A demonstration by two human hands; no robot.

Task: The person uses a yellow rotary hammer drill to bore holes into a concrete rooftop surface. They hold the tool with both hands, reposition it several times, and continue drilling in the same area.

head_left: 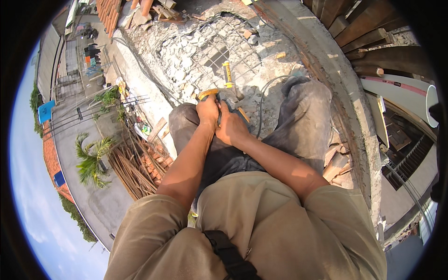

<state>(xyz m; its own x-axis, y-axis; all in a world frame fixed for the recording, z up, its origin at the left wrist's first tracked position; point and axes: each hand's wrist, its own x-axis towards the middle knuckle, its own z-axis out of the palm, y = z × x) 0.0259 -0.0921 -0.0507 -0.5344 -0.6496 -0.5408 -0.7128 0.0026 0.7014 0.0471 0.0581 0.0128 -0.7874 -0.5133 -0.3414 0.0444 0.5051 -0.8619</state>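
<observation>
Between my knees is a corded power tool (227, 74) with yellow and dark grey parts; its exact kind is hard to make out. My left hand (208, 111) is closed on it just below a curved yellow part. Close beside it, my right hand (231, 125) is wrapped round the tool's grey side, its fingers partly hidden. A black cable (262, 95) loops over the rubble to the right of the tool. Ahead lies broken concrete (179, 53) with a grid of bare rebar (219, 49) across a dark hole (216, 60).
A concrete ledge (343, 98) curves along the right, with timber boards (373, 35) and a white pipe (401, 95) beyond it. Roof tiles (109, 16) are stacked at far left. Wooden poles (132, 163) and bricks (156, 158) lie left, below my perch's edge.
</observation>
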